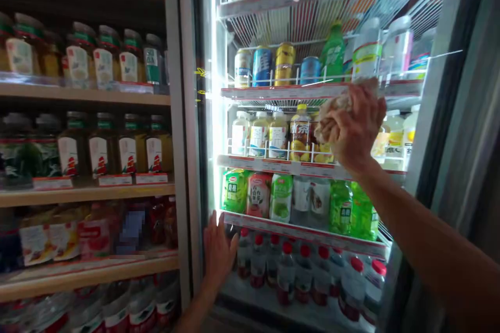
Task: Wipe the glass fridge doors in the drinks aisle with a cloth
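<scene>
My right hand (pixel 353 127) is closed round a crumpled beige cloth (pixel 339 106) and presses it against the front of a drinks fridge, level with the second wire shelf (pixel 289 92). My left hand (pixel 217 250) rests flat, fingers spread, on the fridge's left frame (pixel 195 166) near the lower shelves. Behind the cloth stand yellow-capped tea bottles (pixel 300 132). Cans (pixel 261 66) line the shelf above, green bottles (pixel 234 191) the shelf below.
Red-capped bottles (pixel 287 270) fill the fridge's bottom rack. To the left, wooden shelves (pixel 86 195) carry rows of bottled juices and jars. The open fridge door's dark frame (pixel 461 114) stands at the right edge.
</scene>
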`<state>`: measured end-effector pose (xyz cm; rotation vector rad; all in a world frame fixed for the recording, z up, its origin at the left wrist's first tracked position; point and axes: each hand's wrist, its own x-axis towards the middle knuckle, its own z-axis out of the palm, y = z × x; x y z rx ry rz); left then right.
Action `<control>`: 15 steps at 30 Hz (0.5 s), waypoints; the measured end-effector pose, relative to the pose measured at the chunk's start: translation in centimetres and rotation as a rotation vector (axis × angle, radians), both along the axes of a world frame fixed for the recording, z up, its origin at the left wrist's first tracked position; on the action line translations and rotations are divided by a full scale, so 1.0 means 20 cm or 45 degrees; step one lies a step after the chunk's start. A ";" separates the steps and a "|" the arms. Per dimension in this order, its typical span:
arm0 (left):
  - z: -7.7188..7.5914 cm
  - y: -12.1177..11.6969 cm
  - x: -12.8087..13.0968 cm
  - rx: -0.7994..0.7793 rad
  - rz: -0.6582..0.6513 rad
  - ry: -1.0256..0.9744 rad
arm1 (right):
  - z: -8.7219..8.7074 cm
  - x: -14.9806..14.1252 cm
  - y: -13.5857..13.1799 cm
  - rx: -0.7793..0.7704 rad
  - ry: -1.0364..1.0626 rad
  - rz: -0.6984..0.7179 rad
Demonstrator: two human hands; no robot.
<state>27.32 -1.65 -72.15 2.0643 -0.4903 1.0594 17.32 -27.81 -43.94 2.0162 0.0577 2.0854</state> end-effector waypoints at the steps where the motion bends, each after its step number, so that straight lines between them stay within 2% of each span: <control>1: -0.07 -0.02 -0.02 -0.063 0.009 0.034 | 0.00 -0.01 -0.01 0.012 -0.007 -0.022; 2: -0.13 -0.04 -0.05 -0.110 -0.016 0.087 | -0.05 -0.01 0.00 -0.027 0.045 -0.026; 4: -0.20 -0.09 -0.11 -0.086 -0.131 0.277 | -0.24 0.04 0.06 -0.198 0.256 -0.001; 6: -0.23 -0.14 -0.17 0.054 -0.247 0.485 | -0.46 0.09 0.12 -0.450 0.440 0.046; 7: -0.24 -0.16 -0.20 0.161 -0.278 0.568 | -0.53 0.10 0.13 -0.605 0.492 0.092; 8: -0.23 -0.18 -0.22 0.286 -0.289 0.625 | -0.57 0.10 0.11 -0.679 0.516 0.119; 9: -0.23 -0.19 -0.23 0.438 -0.294 0.671 | -0.56 0.09 0.08 -0.677 0.494 0.139; 10: -0.22 -0.19 -0.24 0.607 -0.299 0.715 | -0.52 0.07 0.03 -0.609 0.438 0.148; 12: -0.21 -0.18 -0.26 0.945 -0.318 0.819 | -0.37 0.02 -0.10 -0.287 0.209 0.139; 14: -0.24 -0.16 -0.28 1.160 -0.369 0.907 | -0.27 -0.04 -0.21 -0.107 0.037 0.143; 15: -0.27 -0.15 -0.29 1.239 -0.399 0.953 | -0.27 -0.07 -0.24 -0.101 0.005 0.141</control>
